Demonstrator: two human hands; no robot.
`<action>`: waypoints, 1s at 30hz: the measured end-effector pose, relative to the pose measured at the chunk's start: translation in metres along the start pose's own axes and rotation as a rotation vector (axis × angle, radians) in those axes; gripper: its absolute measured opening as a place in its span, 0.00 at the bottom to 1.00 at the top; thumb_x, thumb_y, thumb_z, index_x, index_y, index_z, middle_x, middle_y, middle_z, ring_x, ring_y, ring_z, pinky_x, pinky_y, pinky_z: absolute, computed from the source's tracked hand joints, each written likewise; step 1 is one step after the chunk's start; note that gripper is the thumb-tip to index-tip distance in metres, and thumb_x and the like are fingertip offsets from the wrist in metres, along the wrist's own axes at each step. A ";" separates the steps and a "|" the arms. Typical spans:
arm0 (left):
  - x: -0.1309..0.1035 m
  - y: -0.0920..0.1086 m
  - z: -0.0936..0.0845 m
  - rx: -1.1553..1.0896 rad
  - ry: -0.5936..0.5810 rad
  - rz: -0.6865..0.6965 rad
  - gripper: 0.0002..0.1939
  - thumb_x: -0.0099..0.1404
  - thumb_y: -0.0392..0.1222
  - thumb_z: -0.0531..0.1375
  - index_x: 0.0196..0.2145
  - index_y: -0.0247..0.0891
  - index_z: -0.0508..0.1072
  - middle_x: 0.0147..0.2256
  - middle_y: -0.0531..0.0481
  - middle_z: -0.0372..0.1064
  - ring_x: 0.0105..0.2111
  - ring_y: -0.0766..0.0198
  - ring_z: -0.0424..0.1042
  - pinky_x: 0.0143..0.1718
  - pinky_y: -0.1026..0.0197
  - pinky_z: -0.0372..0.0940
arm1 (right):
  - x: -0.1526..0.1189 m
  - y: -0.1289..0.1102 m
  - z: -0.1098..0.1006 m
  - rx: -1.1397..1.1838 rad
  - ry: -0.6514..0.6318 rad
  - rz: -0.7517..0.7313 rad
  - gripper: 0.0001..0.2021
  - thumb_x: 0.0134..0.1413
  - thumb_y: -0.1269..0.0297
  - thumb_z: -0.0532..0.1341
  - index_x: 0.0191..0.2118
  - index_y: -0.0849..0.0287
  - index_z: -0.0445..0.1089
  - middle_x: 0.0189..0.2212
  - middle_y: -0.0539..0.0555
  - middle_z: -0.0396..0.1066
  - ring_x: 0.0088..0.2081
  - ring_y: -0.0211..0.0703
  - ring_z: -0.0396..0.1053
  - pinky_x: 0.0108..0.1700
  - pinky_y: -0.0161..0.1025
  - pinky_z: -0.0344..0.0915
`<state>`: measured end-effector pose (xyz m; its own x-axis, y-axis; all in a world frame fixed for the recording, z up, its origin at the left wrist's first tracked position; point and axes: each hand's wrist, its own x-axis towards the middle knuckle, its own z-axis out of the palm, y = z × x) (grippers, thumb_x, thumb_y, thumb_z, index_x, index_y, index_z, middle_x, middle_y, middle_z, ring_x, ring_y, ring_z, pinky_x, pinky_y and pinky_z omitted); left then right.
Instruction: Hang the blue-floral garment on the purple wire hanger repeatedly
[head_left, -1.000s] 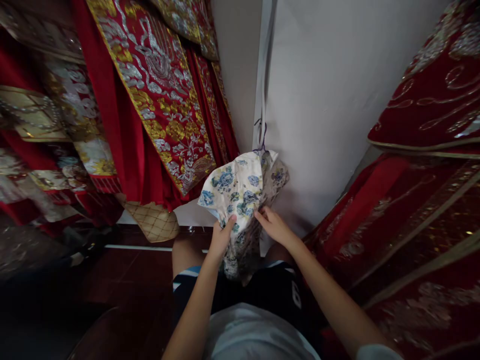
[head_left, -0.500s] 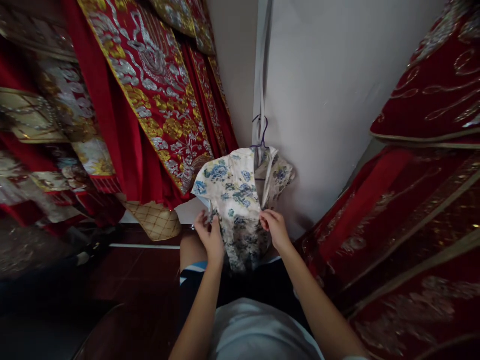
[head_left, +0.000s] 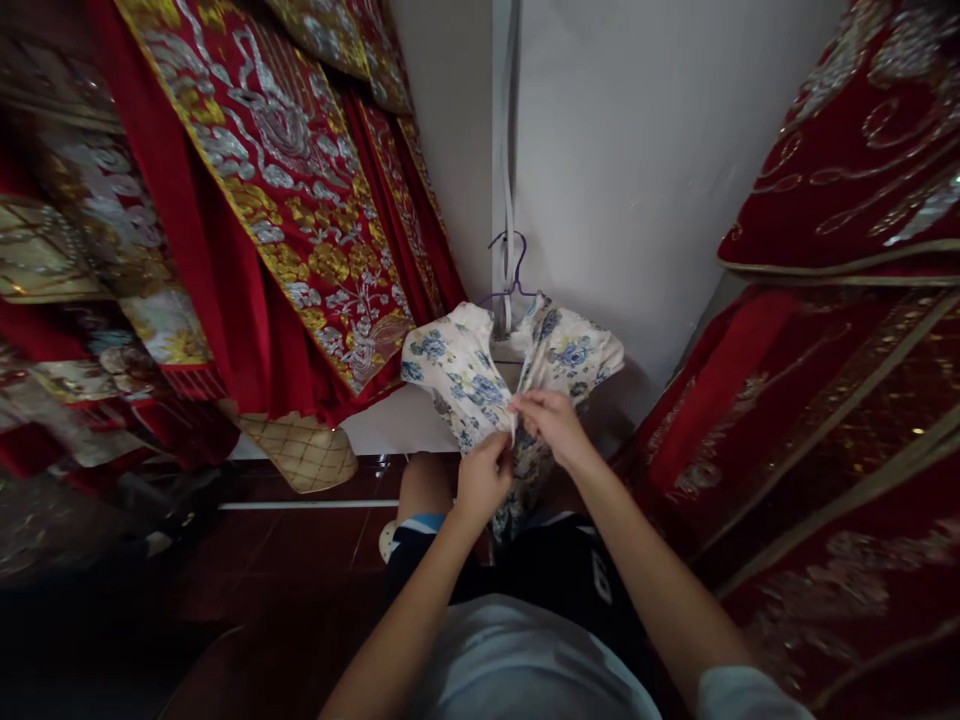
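A white garment with blue flowers (head_left: pixel 474 385) hangs on a purple hanger (head_left: pixel 517 272), its neckline parted in a V. My right hand (head_left: pixel 549 418) pinches the front edge at the bottom of the V. Just below and to the left, my left hand (head_left: pixel 486 474) is closed on the front edge of the same garment. The hanger hook catches on a pale strap (head_left: pixel 507 150) running down the wall. The lower part of the garment hangs dark between my knees, partly hidden by my hands.
Red embroidered cloths with gold and silver patterns (head_left: pixel 281 150) hang at the left. More red beaded garments (head_left: pixel 847 180) hang close on the right. A quilted cream piece (head_left: pixel 304 450) hangs low above the dark red tiled floor (head_left: pixel 300 550).
My left hand has moved right, from the garment's side to its front edge, and closed there. The garment has turned to face me, with both shoulders spread.
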<state>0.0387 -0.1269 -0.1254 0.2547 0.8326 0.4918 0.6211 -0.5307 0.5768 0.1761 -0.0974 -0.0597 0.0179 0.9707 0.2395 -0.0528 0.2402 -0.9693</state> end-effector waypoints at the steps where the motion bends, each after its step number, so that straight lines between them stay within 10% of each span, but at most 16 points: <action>1: 0.000 0.003 -0.003 0.082 -0.076 0.014 0.08 0.65 0.31 0.51 0.33 0.40 0.68 0.34 0.48 0.71 0.36 0.58 0.71 0.37 0.61 0.60 | 0.013 -0.011 -0.003 0.033 0.044 -0.015 0.15 0.44 0.51 0.66 0.22 0.60 0.72 0.09 0.42 0.55 0.14 0.31 0.50 0.19 0.34 0.46; 10: 0.017 0.018 -0.013 0.406 -0.411 0.052 0.09 0.62 0.31 0.55 0.36 0.40 0.74 0.38 0.41 0.75 0.38 0.49 0.75 0.36 0.57 0.61 | 0.076 -0.077 0.005 0.186 0.156 -0.049 0.11 0.54 0.64 0.62 0.23 0.61 0.67 0.13 0.42 0.56 0.15 0.28 0.49 0.17 0.30 0.43; 17: 0.095 0.026 -0.068 -0.196 0.207 0.207 0.19 0.70 0.42 0.54 0.56 0.42 0.70 0.32 0.49 0.73 0.30 0.60 0.69 0.40 0.61 0.62 | 0.053 -0.061 0.007 0.060 0.104 -0.188 0.13 0.53 0.55 0.62 0.24 0.58 0.68 0.13 0.43 0.58 0.16 0.32 0.53 0.19 0.32 0.50; 23: 0.147 0.045 -0.092 -0.137 0.204 0.432 0.08 0.68 0.40 0.57 0.36 0.38 0.77 0.35 0.46 0.73 0.39 0.56 0.69 0.47 0.58 0.60 | 0.061 -0.055 0.006 -0.076 0.101 -0.321 0.13 0.53 0.53 0.59 0.27 0.57 0.68 0.14 0.44 0.59 0.18 0.34 0.55 0.23 0.34 0.51; 30: 0.153 0.005 -0.117 -0.529 0.710 0.095 0.07 0.69 0.35 0.58 0.32 0.36 0.72 0.29 0.56 0.66 0.33 0.68 0.64 0.41 0.67 0.58 | 0.051 0.000 0.008 -0.376 0.167 -0.321 0.13 0.49 0.60 0.58 0.17 0.56 0.62 0.14 0.46 0.58 0.20 0.37 0.56 0.26 0.36 0.49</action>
<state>-0.0059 -0.0207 0.0296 -0.3412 0.5799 0.7398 0.1527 -0.7424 0.6523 0.1687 -0.0480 -0.0475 0.1355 0.8269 0.5458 0.3430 0.4776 -0.8088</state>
